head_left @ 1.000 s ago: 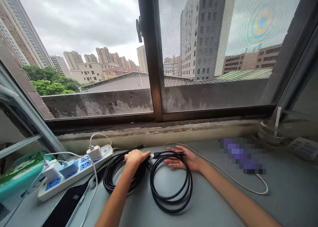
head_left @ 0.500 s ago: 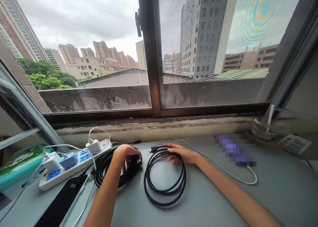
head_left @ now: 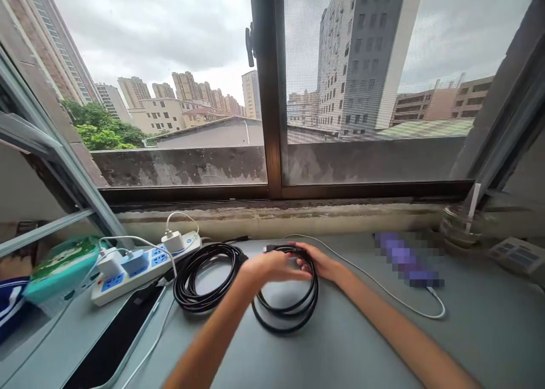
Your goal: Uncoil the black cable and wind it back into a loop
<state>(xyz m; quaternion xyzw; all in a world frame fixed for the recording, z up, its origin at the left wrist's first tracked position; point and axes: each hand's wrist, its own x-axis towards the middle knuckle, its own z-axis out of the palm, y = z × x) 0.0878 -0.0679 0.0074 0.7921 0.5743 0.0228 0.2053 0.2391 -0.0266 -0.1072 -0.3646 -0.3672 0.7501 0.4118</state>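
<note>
A small loop of black cable (head_left: 284,331) lies on the grey desk in front of me, with a plug end (head_left: 269,247) at its top. My right hand (head_left: 318,260) is at the loop's upper right, its fingers curled round the strands. Across the loop's upper left reaches my left hand (head_left: 269,267), thumb stretched to the right and apart from the fingers, which are partly hidden. A thicker black cable coil (head_left: 185,291) rests flat to the left, touched by neither hand.
On the left stand a white power strip (head_left: 111,291) with chargers, a dark flat device (head_left: 114,341) and a green-and-teal pack (head_left: 63,270). At right, a white cord (head_left: 383,289) runs to a blurred purple object (head_left: 404,258); a glass jar (head_left: 460,227) stands behind it. A window (head_left: 276,93) borders the desk.
My left hand has left the thicker coil and moved right, over the small loop. My right hand's fingers have curled in round the loop's strands. The view has shifted slightly left.
</note>
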